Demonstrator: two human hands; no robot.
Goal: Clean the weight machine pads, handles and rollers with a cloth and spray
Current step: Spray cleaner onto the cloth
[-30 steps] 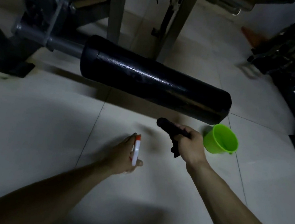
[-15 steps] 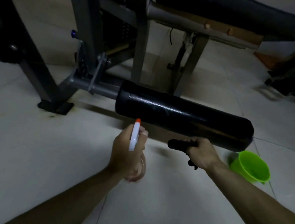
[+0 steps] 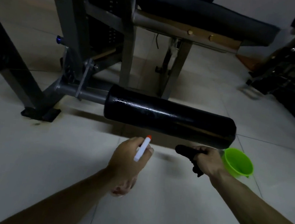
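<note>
Roller (image 3: 169, 120), long, black and shiny, sticks out sideways from a grey bar (image 3: 91, 94) on the metal frame (image 3: 126, 54) of the weight machine, just above the floor (image 3: 28, 153). Its skin looks wet and bright along the top. In front of the roller, near its middle, the left hand (image 3: 128, 159) holds a spray bottle (image 3: 141, 150). The fingers (image 3: 134, 142) are curled round the neck of the bottle, and its white top with an orange tip points up toward the roller. The see-through bottom of the bottle pokes out below the hand. In front of the roller's right end, the right hand (image 3: 209, 161) grips a dark cloth (image 3: 186, 151), with the fingers closed tight round it. One bunched end of the cloth pokes out to the left and another bit hangs down. Neither hand touches the roller. A green cup (image 3: 238, 164) stands on the floor just below the roller's right end, right beside the right hand. Behind and above the roller is a big black seat pad (image 3: 200, 14) on the same frame.
</note>
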